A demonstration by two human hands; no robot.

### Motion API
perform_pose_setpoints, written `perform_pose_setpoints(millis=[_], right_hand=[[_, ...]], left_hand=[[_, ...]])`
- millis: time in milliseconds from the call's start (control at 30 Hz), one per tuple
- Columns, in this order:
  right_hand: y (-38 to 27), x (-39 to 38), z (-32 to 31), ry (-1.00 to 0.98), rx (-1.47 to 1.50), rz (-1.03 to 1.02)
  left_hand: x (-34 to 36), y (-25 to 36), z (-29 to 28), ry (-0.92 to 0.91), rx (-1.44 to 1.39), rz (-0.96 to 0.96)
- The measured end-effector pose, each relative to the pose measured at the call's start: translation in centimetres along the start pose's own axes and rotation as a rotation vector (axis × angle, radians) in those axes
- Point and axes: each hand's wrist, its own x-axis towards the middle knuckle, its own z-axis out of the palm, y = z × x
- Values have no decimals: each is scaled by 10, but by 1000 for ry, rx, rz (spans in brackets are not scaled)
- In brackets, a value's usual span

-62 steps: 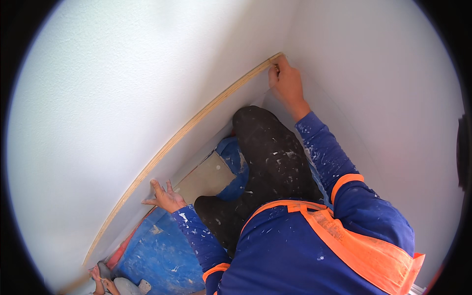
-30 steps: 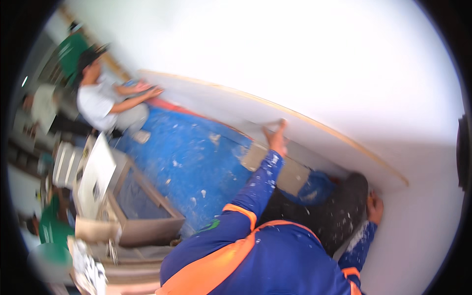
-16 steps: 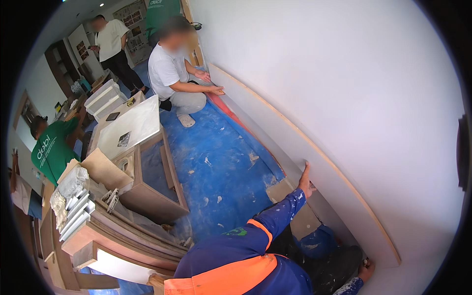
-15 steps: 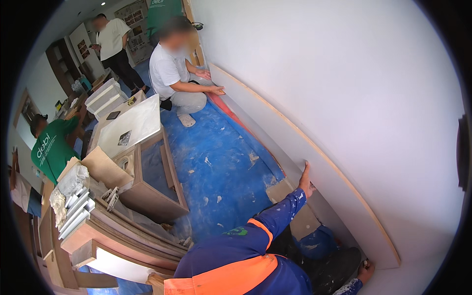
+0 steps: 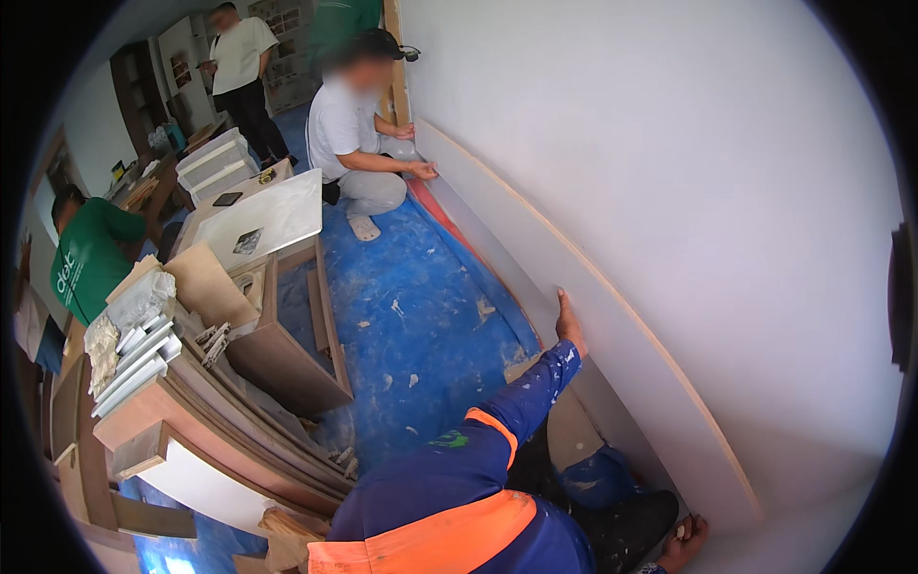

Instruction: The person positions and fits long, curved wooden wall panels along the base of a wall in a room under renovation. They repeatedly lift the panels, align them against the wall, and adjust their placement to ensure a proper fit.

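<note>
A long white board (image 5: 622,354) with a pale wood-coloured top edge stands on its long side along the white wall. My left hand (image 5: 571,328) lies against the board's face near its middle, fingers stretched upward. Low at the board's near end, my right hand (image 5: 683,541) has curled fingers at the bottom corner; part of the grip is hidden. At the far end a person in a white shirt (image 5: 342,134) sits on the floor with both hands at the board's end.
Blue sheeting (image 5: 430,316) covers the floor beside the board. On my left stand a wooden cabinet frame (image 5: 296,364), a pale panel (image 5: 273,215) and stacked curved boards (image 5: 239,450). White boxes (image 5: 215,163) are piled farther back. Other people stand or work at the far left.
My view has shifted slightly, so the room appears farther right at the top and my arms farther left. Both my hands stay at the board, as do the seated person's.
</note>
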Motion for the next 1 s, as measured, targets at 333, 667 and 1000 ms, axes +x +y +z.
perform_pose_setpoints(millis=[333,667,1000], right_hand=[[-95,-36,22,-554,-585,-1172],[-246,-52,106,-156,-236,287],[-210,7,115,-114,-89,453]], left_hand=[[21,117,-28,58,81,122],[71,161,6,-63,97,83],[93,146,6,24,67,40]])
